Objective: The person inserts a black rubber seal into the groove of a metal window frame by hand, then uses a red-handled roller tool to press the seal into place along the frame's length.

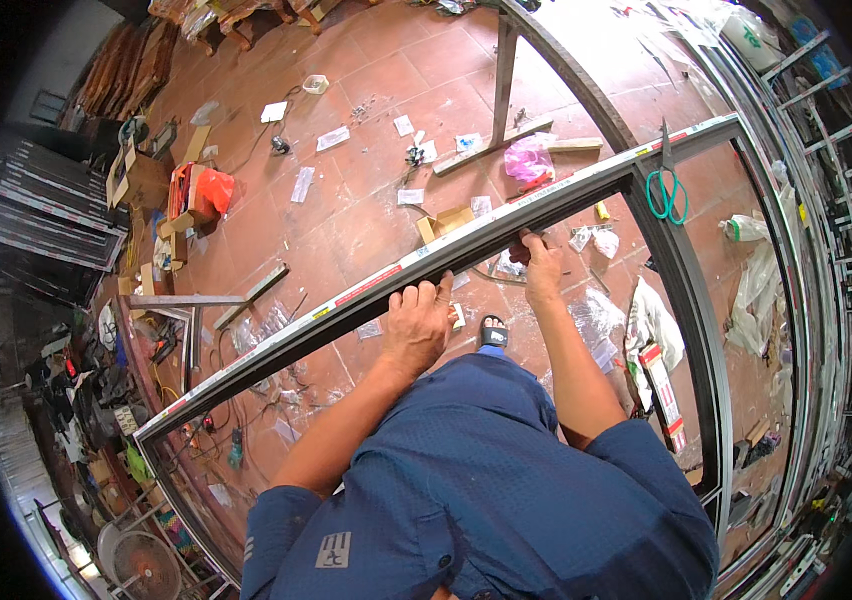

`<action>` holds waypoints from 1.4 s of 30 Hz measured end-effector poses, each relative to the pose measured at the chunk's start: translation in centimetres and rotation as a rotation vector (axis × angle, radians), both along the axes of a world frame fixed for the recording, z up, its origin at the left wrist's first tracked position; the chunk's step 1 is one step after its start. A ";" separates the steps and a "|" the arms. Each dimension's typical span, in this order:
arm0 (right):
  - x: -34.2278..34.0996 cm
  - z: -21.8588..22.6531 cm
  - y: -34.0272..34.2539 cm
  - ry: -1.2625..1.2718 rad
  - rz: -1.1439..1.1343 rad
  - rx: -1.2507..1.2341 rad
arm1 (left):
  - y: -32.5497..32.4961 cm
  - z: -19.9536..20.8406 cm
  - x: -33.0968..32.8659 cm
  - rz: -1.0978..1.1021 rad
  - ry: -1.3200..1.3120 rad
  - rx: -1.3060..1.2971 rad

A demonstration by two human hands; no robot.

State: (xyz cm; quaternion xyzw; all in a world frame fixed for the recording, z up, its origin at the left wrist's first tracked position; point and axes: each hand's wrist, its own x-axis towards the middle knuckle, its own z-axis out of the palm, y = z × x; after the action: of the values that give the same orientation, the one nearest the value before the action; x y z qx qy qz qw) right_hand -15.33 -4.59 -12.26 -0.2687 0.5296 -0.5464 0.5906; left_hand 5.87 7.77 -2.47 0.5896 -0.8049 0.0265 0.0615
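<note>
A large dark metal frame [366, 300] slants across in front of me, its outer face covered with white, red-marked protective tape. My left hand [420, 322] is closed, fingers curled at the near inner edge of the long bar and index fingertip pressed to it. Further right along the same bar, my right hand [542, 266] has bent fingers closed at the inner edge. Whether a thin strip lies under the fingertips I cannot tell. Scissors with green handles [667, 196] rest on the bar near the right-hand corner, beside a dark crossbar [681, 290].
Red floor tiles [376, 80] are strewn with paper scraps, offcuts and a pink plastic bag [528, 160]. Cardboard boxes [146, 180] and stacked dark profiles [51, 205] stand left. Long metal profiles [796, 200] line the right. A fan [144, 565] stands lower left.
</note>
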 end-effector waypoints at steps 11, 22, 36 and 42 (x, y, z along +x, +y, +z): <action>4.4 3.9 4.6 -0.031 0.310 0.074 | -2.1 -1.0 -3.2 -0.058 0.073 -0.019; 4.6 2.6 3.7 0.391 0.305 -0.004 | -3.0 -1.2 -3.2 -0.170 0.212 -0.007; 1.5 1.0 2.2 0.046 0.205 0.098 | -3.0 -1.5 -5.4 -0.162 0.214 0.016; -3.7 0.4 -3.7 -0.088 -0.176 0.019 | -2.7 -2.1 -5.9 -0.094 0.197 0.047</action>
State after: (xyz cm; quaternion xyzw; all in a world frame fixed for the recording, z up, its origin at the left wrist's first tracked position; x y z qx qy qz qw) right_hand -19.01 -8.32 -11.91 -0.1911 0.5299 -0.6023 0.5656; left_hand 0.01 5.03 -4.58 0.5522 -0.8221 -0.0533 0.1279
